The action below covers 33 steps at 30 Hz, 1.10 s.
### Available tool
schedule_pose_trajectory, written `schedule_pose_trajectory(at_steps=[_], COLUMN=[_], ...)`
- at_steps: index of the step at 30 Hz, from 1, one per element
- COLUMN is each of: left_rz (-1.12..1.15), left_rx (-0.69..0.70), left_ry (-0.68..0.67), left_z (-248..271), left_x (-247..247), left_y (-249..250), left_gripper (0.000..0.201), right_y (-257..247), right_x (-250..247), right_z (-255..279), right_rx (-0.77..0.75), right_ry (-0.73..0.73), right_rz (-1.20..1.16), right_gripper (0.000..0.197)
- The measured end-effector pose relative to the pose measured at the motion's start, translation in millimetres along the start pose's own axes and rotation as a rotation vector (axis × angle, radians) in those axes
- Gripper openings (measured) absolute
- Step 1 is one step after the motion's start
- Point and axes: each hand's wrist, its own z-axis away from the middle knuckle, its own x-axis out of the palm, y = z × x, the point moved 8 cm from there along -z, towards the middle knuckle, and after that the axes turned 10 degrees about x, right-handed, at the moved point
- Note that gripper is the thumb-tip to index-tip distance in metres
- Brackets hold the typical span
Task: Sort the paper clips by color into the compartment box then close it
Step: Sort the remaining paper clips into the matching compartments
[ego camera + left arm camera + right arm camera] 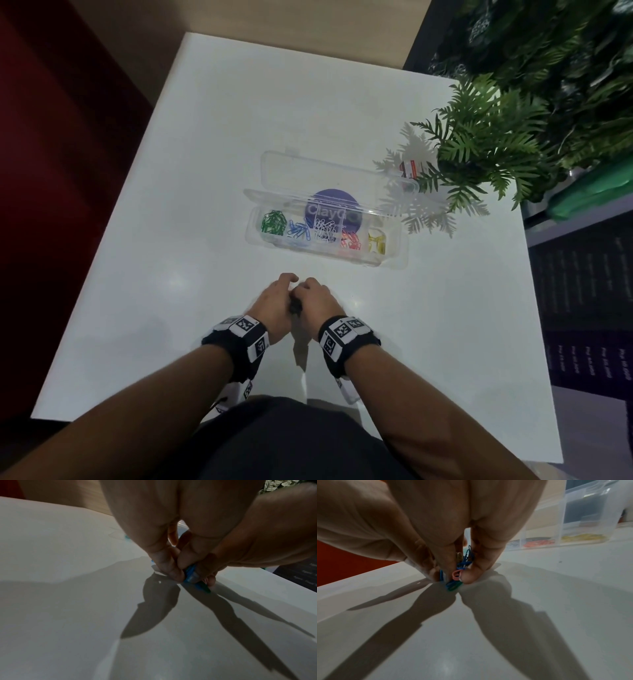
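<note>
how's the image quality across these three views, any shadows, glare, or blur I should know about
Head view: wide-angle bend at the edges, soft glare spots on the white table, fern shadow falling beside the compartment box. Left wrist view: dim, with long dark shadows spreading from the hands and the clips smeared. Right wrist view: also dim, same forked shadows; the pinched paper clips are fairly sharp, the box behind soft.

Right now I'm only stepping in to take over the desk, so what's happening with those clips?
A person is sorting paper clips by colour. Both hands, the left hand and the right hand, meet near the table's front, pinching a small mixed bunch of clips with blue, red and green in it. Beyond them the clear compartment box lies with its lid open, already holding green, blue, white, red and yellow clips in separate sections. Closing it is not yet done.
</note>
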Motion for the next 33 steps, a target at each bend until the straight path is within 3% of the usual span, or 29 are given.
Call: schedule_pose_trajectory(at_steps=[4, 8, 13, 15, 18, 23, 29, 33], left_rz=[0.035, 0.115, 0.654, 0.793, 1.058, 1.396, 1.574, 1.605], left_rx=[-0.004, -0.056, -0.291, -0.364, -0.382, -0.457, -0.446, -0.386], left_ry=[0.002, 0.035, 0.112, 0.108, 0.052, 0.034, 0.058, -0.005], left_z=[0.2, -0.1, -0.1, 0.9, 2.6, 10.8, 15.1, 16.8], left_x=[-6.4, -12.5, -15.4, -17.3, -15.6, -17.2, -24.4, -29.1], left_y=[-0.8, -3.9, 1.4, 12.8, 38.9, 72.8, 84.9, 94.7], left_gripper=[0.041, 0.031, 0.02, 0.018, 0.032, 0.041, 0.042, 0.03], right_y=[-0.3, 12.8, 31.1, 27.2, 6.2, -32.6, -48.3, -50.2], right_x=[-5.3, -15.7, -48.4, -65.1, -90.0, -111.1, -123.7, -143.4], right_z=[-0.8, -1.7, 10.0, 20.8, 40.2, 64.2, 88.6, 110.9], right_rx=[0.009, 0.123, 0.159, 0.117, 0.011, -0.116, -0.18, -0.247], right_ry=[0.019, 0.003, 0.12, 0.156, 0.172, 0.201, 0.221, 0.235], right_rz=[-0.028, -0.182, -0.347, -0.439, -0.457, -0.302, -0.145, -0.152], right_gripper=[0.034, 0.039, 0.017, 0.015, 0.016, 0.024, 0.034, 0.035])
